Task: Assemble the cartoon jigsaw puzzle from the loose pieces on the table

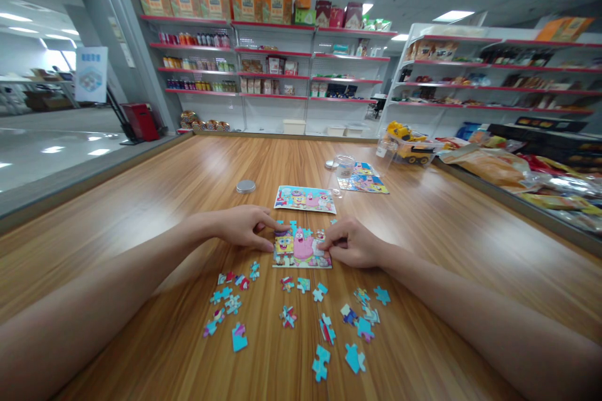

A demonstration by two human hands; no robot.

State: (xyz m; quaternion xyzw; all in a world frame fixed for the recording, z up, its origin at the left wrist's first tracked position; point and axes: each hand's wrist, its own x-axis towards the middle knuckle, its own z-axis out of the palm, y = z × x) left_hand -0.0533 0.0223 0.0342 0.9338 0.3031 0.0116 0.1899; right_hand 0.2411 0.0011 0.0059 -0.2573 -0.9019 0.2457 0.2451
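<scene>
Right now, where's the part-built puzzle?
In the head view, the part-built puzzle lies on the table just below centre, between the left hand and right hand, with a picture card just beyond it.

Tabletop [291, 160] glossy wood-look; lid [246, 186] smooth metal; puzzle pcs [321, 363] prob. matt card
</scene>
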